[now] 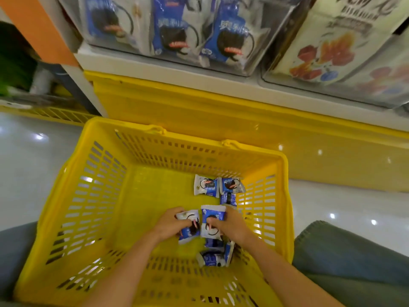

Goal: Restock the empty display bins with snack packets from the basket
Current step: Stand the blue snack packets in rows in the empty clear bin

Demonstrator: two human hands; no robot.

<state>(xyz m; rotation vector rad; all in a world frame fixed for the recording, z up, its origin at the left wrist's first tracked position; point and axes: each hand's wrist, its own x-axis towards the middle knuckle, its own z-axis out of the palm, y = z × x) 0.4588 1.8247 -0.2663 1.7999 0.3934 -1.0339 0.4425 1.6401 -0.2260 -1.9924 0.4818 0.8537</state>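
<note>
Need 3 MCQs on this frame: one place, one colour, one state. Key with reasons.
1. Where in the basket do the loose packets lie? A) left half B) right half C) on the rim
2. Basket colour? A) yellow B) red C) green
3. The left hand and right hand? A) both idle B) only left holds something C) each grips a packet
Key: 1 B, they sit toward the right wall. 2 A, walls and floor are yellow. 3 C, each hand curls round a blue-and-white packet.
</note>
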